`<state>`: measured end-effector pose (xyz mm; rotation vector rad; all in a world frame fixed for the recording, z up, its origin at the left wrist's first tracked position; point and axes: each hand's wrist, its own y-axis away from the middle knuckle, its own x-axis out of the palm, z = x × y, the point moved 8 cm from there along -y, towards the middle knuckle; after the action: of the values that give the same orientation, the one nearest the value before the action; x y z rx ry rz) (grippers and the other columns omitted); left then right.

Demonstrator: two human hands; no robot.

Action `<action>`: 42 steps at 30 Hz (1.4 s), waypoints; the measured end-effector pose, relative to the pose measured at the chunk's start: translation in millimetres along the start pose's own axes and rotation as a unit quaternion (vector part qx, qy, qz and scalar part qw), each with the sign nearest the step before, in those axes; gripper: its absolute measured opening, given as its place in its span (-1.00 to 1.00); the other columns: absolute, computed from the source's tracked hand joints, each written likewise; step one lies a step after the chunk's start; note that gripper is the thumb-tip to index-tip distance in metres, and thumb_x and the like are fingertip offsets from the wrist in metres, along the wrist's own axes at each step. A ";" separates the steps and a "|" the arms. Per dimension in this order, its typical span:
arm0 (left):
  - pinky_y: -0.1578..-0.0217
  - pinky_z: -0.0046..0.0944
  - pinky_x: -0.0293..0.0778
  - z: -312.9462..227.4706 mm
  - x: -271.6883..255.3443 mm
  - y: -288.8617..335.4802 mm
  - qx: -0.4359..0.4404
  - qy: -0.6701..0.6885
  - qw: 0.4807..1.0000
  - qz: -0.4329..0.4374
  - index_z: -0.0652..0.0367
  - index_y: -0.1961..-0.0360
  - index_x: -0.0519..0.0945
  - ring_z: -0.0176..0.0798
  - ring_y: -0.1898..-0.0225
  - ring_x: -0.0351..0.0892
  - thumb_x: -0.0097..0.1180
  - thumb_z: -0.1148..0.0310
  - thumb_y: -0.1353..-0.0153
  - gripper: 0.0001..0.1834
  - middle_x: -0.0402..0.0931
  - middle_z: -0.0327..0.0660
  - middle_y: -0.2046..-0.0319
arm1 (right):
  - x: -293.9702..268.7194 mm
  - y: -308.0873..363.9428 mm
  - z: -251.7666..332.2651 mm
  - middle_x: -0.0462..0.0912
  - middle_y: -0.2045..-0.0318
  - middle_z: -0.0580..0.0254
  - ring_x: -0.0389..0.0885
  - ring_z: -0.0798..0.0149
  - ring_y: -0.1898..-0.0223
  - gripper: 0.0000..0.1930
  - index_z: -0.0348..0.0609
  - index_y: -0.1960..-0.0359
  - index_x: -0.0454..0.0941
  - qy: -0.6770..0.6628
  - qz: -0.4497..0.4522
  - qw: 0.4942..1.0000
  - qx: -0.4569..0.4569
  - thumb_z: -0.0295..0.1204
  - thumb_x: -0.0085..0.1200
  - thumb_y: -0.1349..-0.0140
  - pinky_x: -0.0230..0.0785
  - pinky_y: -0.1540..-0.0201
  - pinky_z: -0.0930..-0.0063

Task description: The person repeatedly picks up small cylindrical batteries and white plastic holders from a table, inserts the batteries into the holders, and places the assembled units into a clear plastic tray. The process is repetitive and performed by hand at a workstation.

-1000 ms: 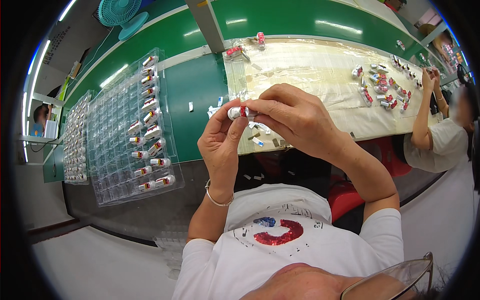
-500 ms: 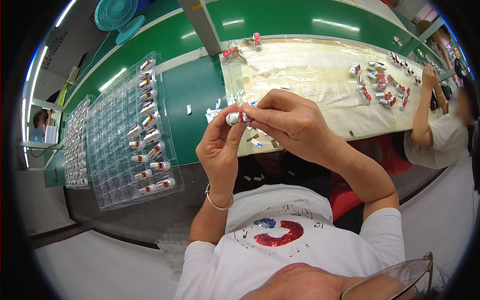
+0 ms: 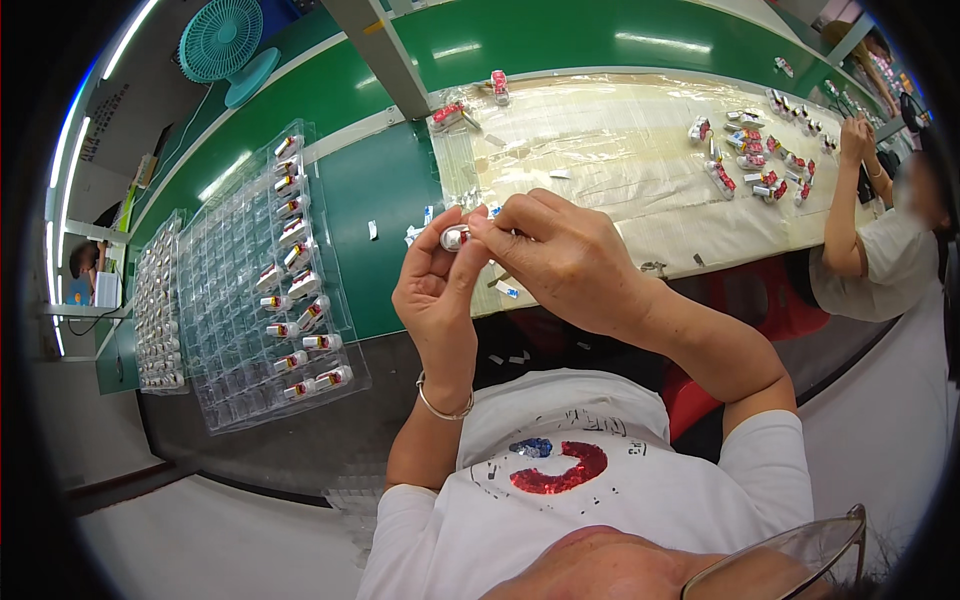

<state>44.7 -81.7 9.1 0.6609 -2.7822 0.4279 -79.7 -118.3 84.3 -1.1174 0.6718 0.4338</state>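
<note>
Above the near edge of the green table, both my hands meet at a small white piece with a red band [image 3: 453, 238], like a toy vehicle; its exact kind is too small to make out. My left hand [image 3: 438, 285] pinches it between thumb and fingers, its rounded white end facing left. The fingers of my right hand [image 3: 565, 250] are closed together at the red side of the piece, and they cover part of it. To my left, a clear plastic tray [image 3: 225, 330] holds similar white-and-red pieces along its right side, with many bare pockets elsewhere.
A second, fuller tray [image 3: 160, 300] stands farther left. Similar pieces [image 3: 750, 150] lie grouped on the cream table cover [image 3: 600, 130], with a couple near the metal post [image 3: 385, 60]. Paper scraps [image 3: 507, 289] lie about. A co-worker [image 3: 870, 260] sits at right; a turquoise fan [image 3: 225, 45] stands behind.
My right fingers have drawn closer together at the piece, and my left fingers now cover more of it. The whole view has shifted slightly.
</note>
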 end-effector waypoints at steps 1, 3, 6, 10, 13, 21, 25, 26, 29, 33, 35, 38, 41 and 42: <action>0.06 -0.33 0.66 3.3 -2.1 -0.9 -0.012 0.027 1.000 -0.007 0.43 -0.13 0.48 -0.30 0.09 0.67 0.09 0.48 -0.36 -0.64 0.64 -0.02 0.11 | 0.6 -1.6 -4.0 0.54 0.34 0.25 0.60 0.24 0.26 -0.76 -0.22 0.16 0.63 -0.036 0.007 0.999 0.009 -0.48 0.23 -0.11 0.53 0.29 0.43; 0.07 -0.33 0.67 8.3 -4.2 -2.6 -0.036 0.084 0.996 -0.021 0.41 -0.10 0.50 -0.28 0.09 0.69 0.07 0.46 -0.37 -0.67 0.64 0.04 0.10 | 2.4 -4.0 -13.4 0.56 0.30 0.24 0.60 0.25 0.22 -0.73 -0.18 0.13 0.66 -0.109 0.023 0.993 0.026 -0.44 0.27 -0.11 0.53 0.19 0.47; 0.08 -0.31 0.68 -0.9 2.8 -6.7 -0.046 0.139 0.989 -0.013 0.39 -0.08 0.51 -0.23 0.11 0.71 0.07 0.43 -0.38 -0.68 0.64 0.12 0.09 | -2.3 5.3 -38.5 0.59 0.22 0.24 0.60 0.32 0.13 -0.67 -0.11 0.03 0.68 -0.288 -0.056 0.944 0.150 -0.37 0.31 -0.16 0.50 0.06 0.52; 0.08 -0.28 0.69 5.9 -2.3 -11.5 -0.078 0.136 0.987 -0.021 0.37 -0.08 0.51 -0.18 0.12 0.72 0.07 0.41 -0.38 -0.68 0.64 0.15 0.09 | 22.0 25.3 -60.6 0.62 0.17 0.22 0.63 0.39 0.15 -0.62 -0.23 -0.03 0.64 -0.459 0.001 0.844 0.276 -0.30 0.30 -0.23 0.52 0.06 0.54; 0.07 -0.27 0.69 8.2 -3.5 -11.2 -0.085 0.125 0.988 -0.027 0.36 -0.09 0.51 -0.17 0.11 0.72 0.07 0.42 -0.37 -0.68 0.64 0.14 0.09 | 33.7 27.7 -65.7 0.67 0.12 0.23 0.64 0.47 0.16 -0.61 -0.27 -0.09 0.58 -0.537 0.033 0.769 0.345 -0.41 0.28 -0.25 0.51 0.09 0.65; 0.05 -0.28 0.67 -9.6 1.7 -3.6 0.039 0.020 0.998 -0.044 0.39 -0.13 0.49 -0.22 0.11 0.70 0.09 0.49 -0.34 -0.64 0.62 0.14 0.05 | 37.1 22.9 -56.6 0.69 0.18 0.12 0.71 0.37 0.17 -0.64 -0.32 0.02 0.63 -0.536 0.002 0.778 0.326 -0.35 0.31 -0.22 0.57 0.10 0.58; 0.02 -0.29 0.63 -23.5 2.2 4.1 0.114 -0.044 0.992 -0.032 0.40 -0.16 0.48 -0.26 0.11 0.68 0.12 0.51 -0.32 -0.60 0.62 0.12 0.04 | 32.3 23.8 -47.1 0.69 0.18 0.14 0.71 0.35 0.14 -0.66 -0.32 0.03 0.63 -0.558 -0.033 0.769 0.310 -0.43 0.32 -0.19 0.59 0.05 0.55; 0.02 -0.29 0.62 -24.4 1.3 5.3 0.121 -0.044 0.991 -0.025 0.40 -0.16 0.48 -0.26 0.11 0.68 0.13 0.52 -0.31 -0.60 0.63 0.11 0.05 | 32.4 23.3 -47.1 0.70 0.17 0.13 0.71 0.34 0.13 -0.67 -0.33 0.03 0.63 -0.567 -0.037 0.764 0.307 -0.45 0.32 -0.19 0.59 0.04 0.53; 0.01 -0.30 0.61 -22.4 -2.6 7.5 0.127 -0.044 0.991 -0.020 0.39 -0.16 0.49 -0.26 0.10 0.68 0.13 0.53 -0.30 -0.60 0.63 0.09 0.05 | 36.4 22.9 -47.0 0.71 0.15 0.09 0.71 0.32 0.12 -0.68 -0.33 0.04 0.64 -0.595 -0.037 0.742 0.306 -0.48 0.32 -0.18 0.60 0.03 0.51; 0.01 -0.30 0.62 -9.1 -11.8 10.1 0.116 -0.069 0.990 -0.027 0.38 -0.14 0.52 -0.26 0.10 0.68 0.14 0.53 -0.30 -0.62 0.64 0.08 0.05 | 51.0 30.3 -53.1 0.71 0.10 0.05 0.70 0.32 0.12 -0.69 -0.31 0.05 0.64 -0.597 -0.003 0.725 0.344 -0.48 0.32 -0.18 0.59 0.02 0.47; 0.02 -0.30 0.63 -2.8 -14.8 9.2 0.103 -0.061 0.992 -0.035 0.38 -0.12 0.53 -0.26 0.10 0.68 0.14 0.52 -0.31 -0.63 0.64 0.08 0.06 | 59.8 32.6 -56.5 0.71 0.09 0.04 0.70 0.32 0.12 -0.67 -0.32 0.04 0.64 -0.603 0.010 0.712 0.360 -0.47 0.33 -0.17 0.58 0.01 0.46; 0.05 -0.30 0.65 6.3 -17.0 4.7 0.067 -0.050 0.995 -0.053 0.38 -0.10 0.54 -0.24 0.11 0.69 0.15 0.48 -0.32 -0.65 0.65 0.06 0.08 | 76.9 39.2 -63.5 0.71 0.10 0.07 0.69 0.35 0.13 -0.66 -0.32 0.04 0.63 -0.629 0.015 0.670 0.394 -0.44 0.34 -0.17 0.55 0.02 0.46; 0.09 -0.30 0.67 20.4 -20.6 -5.1 -0.010 0.002 0.998 -0.069 0.35 -0.05 0.57 -0.23 0.12 0.70 0.16 0.41 -0.34 -0.68 0.66 0.02 0.13 | 95.0 45.0 -72.0 0.71 0.18 0.14 0.68 0.37 0.19 -0.67 -0.31 0.06 0.64 -0.639 0.024 0.624 0.450 -0.38 0.32 -0.21 0.54 0.04 0.48; 0.10 -0.30 0.68 25.3 -22.5 -8.8 -0.039 0.028 0.996 -0.074 0.34 -0.03 0.58 -0.22 0.13 0.70 0.17 0.39 -0.35 -0.69 0.67 0.00 0.14 | 101.6 46.6 -75.9 0.70 0.22 0.16 0.67 0.37 0.22 -0.68 -0.30 0.07 0.64 -0.642 0.031 0.606 0.468 -0.35 0.31 -0.23 0.53 0.05 0.49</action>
<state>64.0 -88.8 -19.2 0.8172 -2.6599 0.2999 -55.8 -171.2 -37.8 0.3883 -0.4119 0.6845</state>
